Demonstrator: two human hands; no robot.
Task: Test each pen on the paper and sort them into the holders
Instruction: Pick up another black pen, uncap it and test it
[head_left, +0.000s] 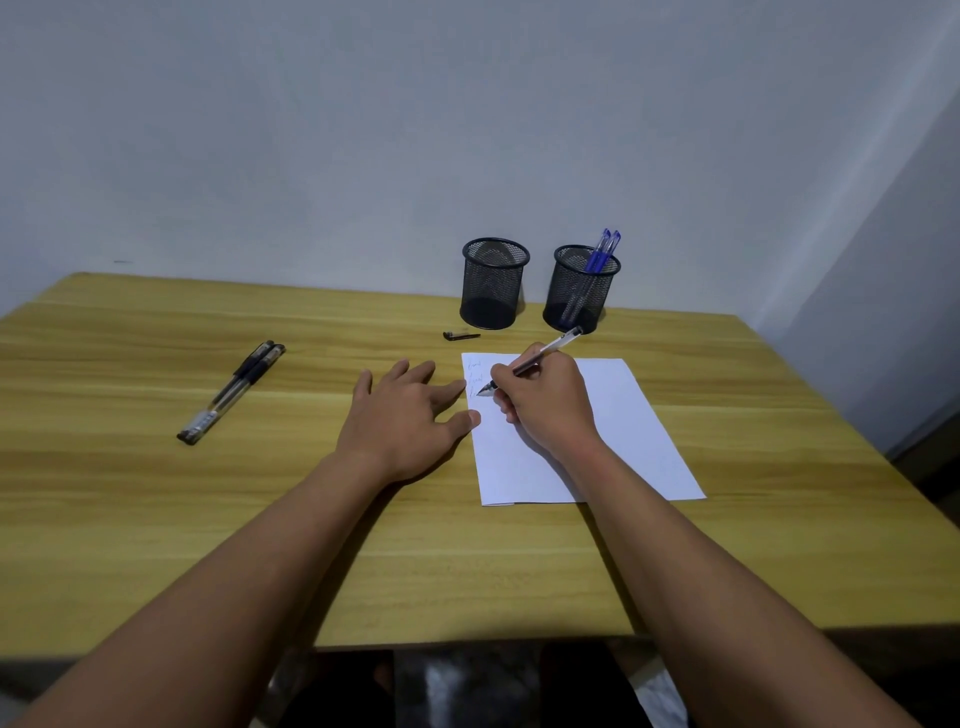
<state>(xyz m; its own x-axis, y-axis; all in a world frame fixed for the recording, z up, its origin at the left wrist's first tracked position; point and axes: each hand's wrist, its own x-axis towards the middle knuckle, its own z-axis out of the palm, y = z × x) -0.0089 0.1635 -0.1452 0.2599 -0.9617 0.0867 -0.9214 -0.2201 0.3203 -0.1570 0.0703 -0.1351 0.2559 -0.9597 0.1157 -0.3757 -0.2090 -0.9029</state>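
My right hand (545, 402) grips an uncapped pen (550, 349) with its tip on the white paper (623, 436), beside a few faint written lines at the sheet's top left. My left hand (405, 415) lies flat on the table, fingertips and thumb touching the paper's left edge. A black pen cap (461, 335) lies on the table behind the paper. Two black mesh holders stand at the back: the left holder (492, 283) looks empty, the right holder (581, 288) has two blue pens (602, 252) in it. Two capped black pens (234, 389) lie side by side at the left.
The wooden table (260, 519) stands against a white wall, with another wall close on the right. Its near edge runs just below my forearms. The floor shows below the table's front edge.
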